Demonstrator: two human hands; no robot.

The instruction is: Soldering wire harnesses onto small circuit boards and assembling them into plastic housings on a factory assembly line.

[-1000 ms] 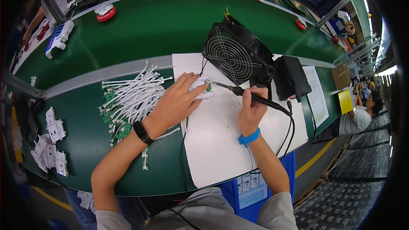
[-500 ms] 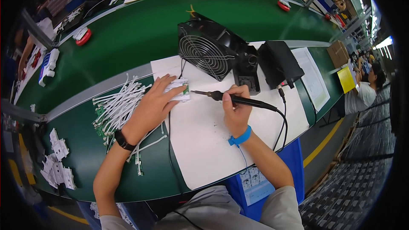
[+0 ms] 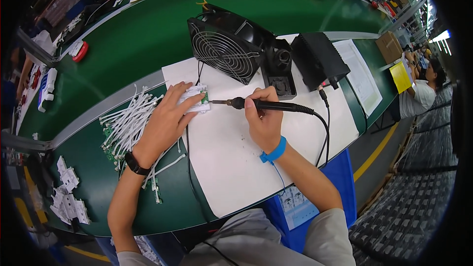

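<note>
My left hand (image 3: 165, 122) lies with its fingers stretched over a white plastic housing (image 3: 202, 109), pressing it onto the white sheet (image 3: 231, 177). A small green circuit board (image 3: 205, 99) shows at the housing's right end, by my fingertips. In my right hand (image 3: 265, 125) is a soldering iron (image 3: 293, 107), held like a pen and pointing left. Its tip is at the board's right edge; whether it touches I cannot tell. A bundle of white cables (image 3: 129, 124) with small green boards lies left of my left hand, partly under the wrist.
Beyond the sheet stand a black fan (image 3: 224, 51), a soldering iron stand (image 3: 282, 86) and a black box (image 3: 320, 61) with a cord. White plastic parts (image 3: 68, 202) lie at the left. A blue bin (image 3: 340, 187) is below the table edge. A person (image 3: 419, 98) sits at far right.
The view has shifted, so the bench things appear farther left and higher. The iron's tip has come closer to the board. My left hand stays on the housing.
</note>
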